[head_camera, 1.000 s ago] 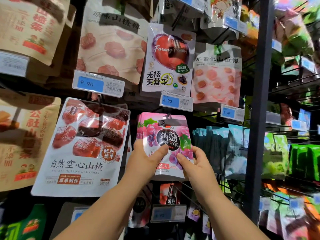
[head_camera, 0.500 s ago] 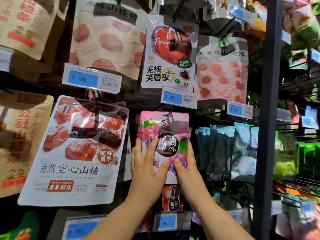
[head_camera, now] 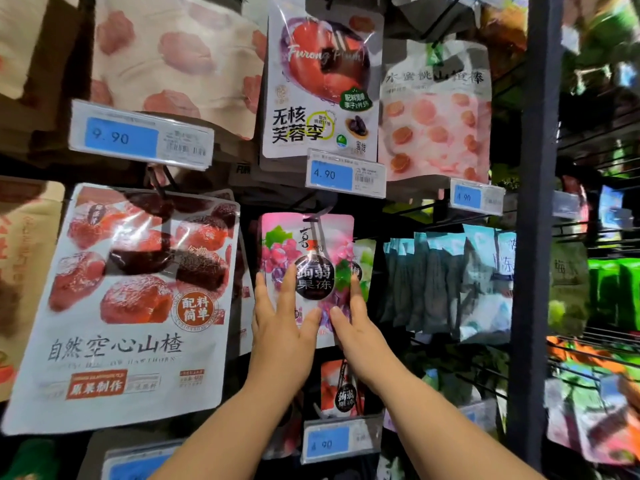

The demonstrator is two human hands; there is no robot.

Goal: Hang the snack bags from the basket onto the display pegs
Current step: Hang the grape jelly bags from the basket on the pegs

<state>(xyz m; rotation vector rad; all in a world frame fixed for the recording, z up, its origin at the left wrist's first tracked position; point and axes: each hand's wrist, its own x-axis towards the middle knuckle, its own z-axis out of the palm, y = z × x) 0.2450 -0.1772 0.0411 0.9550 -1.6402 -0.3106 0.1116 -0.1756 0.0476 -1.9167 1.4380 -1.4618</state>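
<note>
Raised together, left grip (head_camera: 282,329) and right grip (head_camera: 360,332) straight-fingered.

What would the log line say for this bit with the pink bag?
pink bag: upright, top at a peg | left hand: fingers straight, on bag front | right hand: fingers straight, on bag's right side

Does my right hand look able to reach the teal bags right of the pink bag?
Probably yes: the right hand touches the right edge of the pink bag, and the teal bags hang close by, nothing before them.
</note>
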